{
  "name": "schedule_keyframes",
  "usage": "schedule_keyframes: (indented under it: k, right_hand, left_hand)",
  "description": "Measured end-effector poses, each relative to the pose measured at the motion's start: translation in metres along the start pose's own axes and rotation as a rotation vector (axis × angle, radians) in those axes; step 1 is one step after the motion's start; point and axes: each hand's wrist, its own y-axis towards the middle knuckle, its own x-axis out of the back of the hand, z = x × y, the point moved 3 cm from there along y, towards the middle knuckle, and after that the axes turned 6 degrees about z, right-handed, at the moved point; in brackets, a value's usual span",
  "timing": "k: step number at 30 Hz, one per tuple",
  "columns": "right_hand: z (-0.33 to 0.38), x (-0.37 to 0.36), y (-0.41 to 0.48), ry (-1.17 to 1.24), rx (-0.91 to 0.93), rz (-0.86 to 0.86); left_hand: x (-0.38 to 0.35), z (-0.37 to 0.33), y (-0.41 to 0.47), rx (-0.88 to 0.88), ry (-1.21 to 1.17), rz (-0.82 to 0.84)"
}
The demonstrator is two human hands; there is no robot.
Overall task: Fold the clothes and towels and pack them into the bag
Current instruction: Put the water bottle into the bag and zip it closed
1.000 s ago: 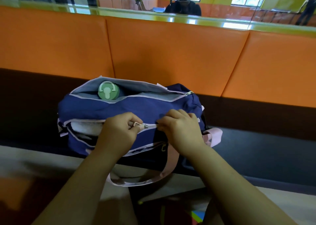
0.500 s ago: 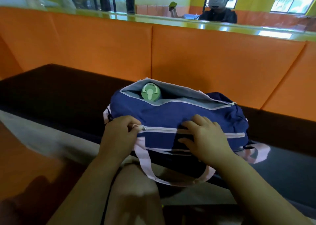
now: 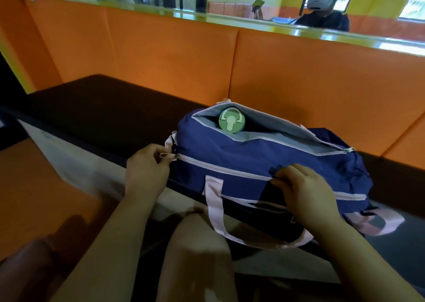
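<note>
Bag of navy blue fabric with pink straps (image 3: 241, 161) lies on the dark padded surface (image 3: 103, 108). The grip of your left hand (image 3: 147, 166) pinches the front zip pull (image 3: 163, 155) at its left end; your right hand (image 3: 305, 191) clamps fabric beside the zip. The top pocket gapes: tugging could tip out the round green plastic lid (image 3: 230, 122).

One bag (image 3: 264, 157); two hands, left hand (image 3: 147, 167) and right hand (image 3: 307, 193); one green lid (image 3: 230, 122); two zips, front zip (image 3: 220, 168) and top zip (image 3: 346, 150); two pink straps, front strap (image 3: 215, 207) and side strap (image 3: 379, 223); one person (image 3: 326, 21) beyond the ledge (image 3: 253, 23).
</note>
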Motion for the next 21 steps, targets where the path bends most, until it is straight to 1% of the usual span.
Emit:
schedule_keyframes:
  k: [3, 5, 8, 11, 14, 17, 19, 21]
  right_hand:
    - [0.001, 0.002, 0.001, 0.005, 0.001, 0.04]
    - [-0.002, 0.005, 0.004, 0.03, 0.003, 0.095]
    - [-0.012, 0.014, 0.01, 0.154, -0.035, 0.192]
    - [-0.025, 0.025, 0.012, 0.227, -0.045, 0.209]
    - [-0.042, 0.035, 0.008, 0.217, -0.094, 0.219]
    - [-0.067, 0.044, 0.003, 0.169, -0.194, 0.187]
    - [-0.087, 0.05, 0.0, 0.121, -0.278, 0.137]
    - [-0.106, 0.056, -0.002, 0.087, -0.369, 0.065]
  left_hand:
    - [-0.002, 0.0, 0.008, -0.01, 0.018, 0.04]
    - [-0.002, -0.004, 0.015, -0.035, 0.095, 0.077]
    - [-0.003, -0.02, 0.021, -0.128, 0.195, 0.054]
    - [-0.008, -0.048, 0.02, -0.279, 0.232, 0.031]
    - [-0.023, -0.085, 0.014, -0.472, 0.143, 0.06]
    - [-0.054, -0.124, 0.01, -0.61, 0.028, 0.221]
    - [-0.081, -0.148, 0.006, -0.608, 0.056, 0.377]
    - [-0.107, -0.17, 0.002, -0.639, 0.066, 0.456]
